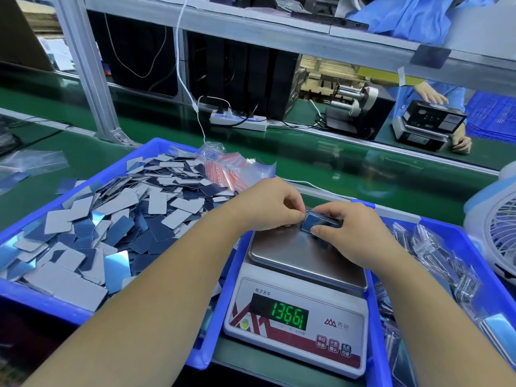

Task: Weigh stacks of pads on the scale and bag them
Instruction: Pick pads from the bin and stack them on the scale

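A small stack of pads [314, 223] lies at the far edge of the steel pan of the white scale [296, 258], whose green display reads 1366. My left hand [269, 205] pinches the stack's left end with curled fingers. My right hand [350, 233] grips its right side, thumb in front. A blue tray [33, 300] on the left holds several loose grey and blue pads [111, 219]. A bundle of clear zip bags with red strips [226, 169] lies at that tray's far corner.
A blue tray [458, 238] on the right holds several filled clear bags. A white fan [499, 233] stands at the far right. Beyond runs a green conveyor belt [321, 160] with a power strip [238, 121]. Another person's hands work at a second scale [427, 127].
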The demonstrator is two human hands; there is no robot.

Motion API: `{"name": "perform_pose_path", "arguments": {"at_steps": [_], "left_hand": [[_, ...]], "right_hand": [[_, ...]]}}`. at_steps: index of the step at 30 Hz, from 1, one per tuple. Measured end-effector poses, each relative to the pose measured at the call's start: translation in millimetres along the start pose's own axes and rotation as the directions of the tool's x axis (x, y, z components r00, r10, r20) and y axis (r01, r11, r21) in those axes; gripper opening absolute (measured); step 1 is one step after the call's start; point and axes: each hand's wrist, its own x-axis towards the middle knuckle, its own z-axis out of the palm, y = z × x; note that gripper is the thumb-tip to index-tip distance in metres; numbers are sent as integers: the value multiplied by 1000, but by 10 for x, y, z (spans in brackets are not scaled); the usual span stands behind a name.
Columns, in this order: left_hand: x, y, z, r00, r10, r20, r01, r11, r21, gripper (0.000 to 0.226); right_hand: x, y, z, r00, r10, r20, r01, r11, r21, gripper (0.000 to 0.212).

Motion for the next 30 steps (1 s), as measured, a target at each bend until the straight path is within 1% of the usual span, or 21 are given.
{"name": "perform_pose_path", "arguments": {"at_steps": [5,10,15,20,28,30], "left_hand": [[5,14,28,999,14,-41,-13,999,31,19],[-1,17,28,998,24,-57,-21,999,44,17],[3,18,53,996,75,-51,-69,992,106,11],[6,-8,25,996,72,-51,-68,995,78,7],[-8,-49,-30,998,50,-42,-47,996,74,12],[-16,-52,-47,998,48,-39,-46,998,51,14]], "right_hand": [[-5,-8,4,1000,-25,-12,24,999,-24,23],[-5,-16,8,999,-36,-21,35,999,-32,21],[-8,-14,11,999,-42,-22,41,998,-51,21],[-13,-9,2,998,-56,-16,54,996,-71,23],[8,27,16,998,-52,-18,51,997,-53,18],[17,41,23,998,-55,-21,54,997,-47,17]]}}
